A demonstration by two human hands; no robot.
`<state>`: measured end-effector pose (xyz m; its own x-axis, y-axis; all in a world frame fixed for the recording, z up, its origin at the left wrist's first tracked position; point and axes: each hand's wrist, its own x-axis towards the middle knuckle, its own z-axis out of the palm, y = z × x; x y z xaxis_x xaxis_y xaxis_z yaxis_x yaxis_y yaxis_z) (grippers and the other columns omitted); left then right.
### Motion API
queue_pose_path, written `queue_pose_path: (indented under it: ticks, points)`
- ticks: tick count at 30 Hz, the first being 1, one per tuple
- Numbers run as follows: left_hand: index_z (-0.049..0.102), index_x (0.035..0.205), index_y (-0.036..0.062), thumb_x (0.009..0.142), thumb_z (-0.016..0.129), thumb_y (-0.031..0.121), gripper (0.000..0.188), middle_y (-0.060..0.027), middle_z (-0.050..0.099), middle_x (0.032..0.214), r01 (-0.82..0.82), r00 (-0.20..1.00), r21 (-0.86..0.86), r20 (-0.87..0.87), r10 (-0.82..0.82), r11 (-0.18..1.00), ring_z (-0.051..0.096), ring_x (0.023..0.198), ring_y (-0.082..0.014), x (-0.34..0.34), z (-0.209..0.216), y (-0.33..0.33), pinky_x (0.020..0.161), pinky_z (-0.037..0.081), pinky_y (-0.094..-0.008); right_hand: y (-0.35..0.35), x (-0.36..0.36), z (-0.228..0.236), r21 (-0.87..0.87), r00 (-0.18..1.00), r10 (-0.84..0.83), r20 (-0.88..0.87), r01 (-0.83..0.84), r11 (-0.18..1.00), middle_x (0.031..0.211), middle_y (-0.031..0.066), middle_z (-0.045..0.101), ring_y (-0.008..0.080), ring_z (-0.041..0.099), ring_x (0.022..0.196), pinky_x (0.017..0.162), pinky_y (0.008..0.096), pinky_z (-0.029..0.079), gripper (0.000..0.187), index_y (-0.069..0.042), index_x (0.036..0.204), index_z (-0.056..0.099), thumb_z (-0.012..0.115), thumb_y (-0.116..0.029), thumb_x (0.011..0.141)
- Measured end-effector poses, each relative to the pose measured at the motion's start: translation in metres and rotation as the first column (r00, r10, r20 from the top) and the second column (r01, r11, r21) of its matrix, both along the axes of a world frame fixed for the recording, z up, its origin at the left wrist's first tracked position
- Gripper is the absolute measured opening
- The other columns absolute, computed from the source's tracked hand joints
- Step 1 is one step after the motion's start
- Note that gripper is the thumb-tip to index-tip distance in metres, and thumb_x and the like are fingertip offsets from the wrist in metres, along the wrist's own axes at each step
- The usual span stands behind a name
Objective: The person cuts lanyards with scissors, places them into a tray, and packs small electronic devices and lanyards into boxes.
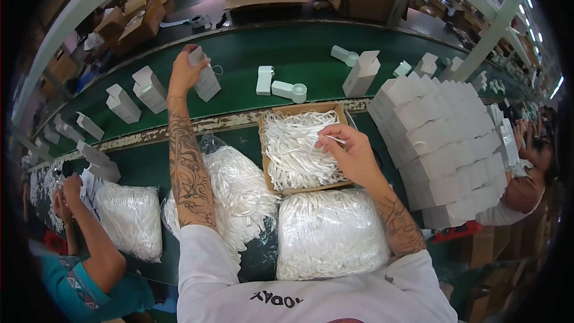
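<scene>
White box point(207, 88) sits below and right of our left hand point(186, 70), whose fingers close on its partly hidden upper end; its long axis slants down-right from that grip; our right hand point(351, 148) pinches one strap point(338, 140), ends indistinct, above a carton point(336, 107).

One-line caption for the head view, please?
Left hand at the top of a white box on a green belt, right hand pinching a white strap over an open carton of straps.
</scene>
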<state>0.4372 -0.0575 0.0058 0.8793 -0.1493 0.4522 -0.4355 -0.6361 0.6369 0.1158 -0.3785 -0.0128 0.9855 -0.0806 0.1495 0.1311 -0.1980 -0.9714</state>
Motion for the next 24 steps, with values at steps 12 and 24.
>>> queue_pose_path:
  ticks: [12,24]
  points:
    - [0.061,0.126,0.005,0.075,0.071,0.007,0.052,-0.02,0.068,0.122,0.074,0.997,0.091,0.0,-0.074,0.993,0.065,0.117,-0.0362,0.018,-0.01,0.027,0.099,0.05,-0.0441,-0.012,0.023,0.081,-0.204,0.919,-0.249,0.307,0.319,0.926,0.095,0.0067,0.075,0.0098,0.066,0.083,0.076,0.0262,0.054,0.017,0.003,0.109,0.072,0.066,-0.008,0.097]
    - [0.062,0.113,0.0101,0.089,0.068,0.028,0.03,-0.0131,0.069,0.095,0.253,0.964,0.116,0.051,-0.26,0.961,0.069,0.086,-0.0342,-0.005,0.009,-0.046,0.08,0.054,-0.0449,-0.085,0.107,0.122,-0.409,0.726,-0.346,0.595,0.644,0.647,0.083,0.0157,0.075,0.0213,0.074,0.075,0.069,0.0302,0.056,0.015,0.004,0.099,0.074,0.068,-0.008,0.093]
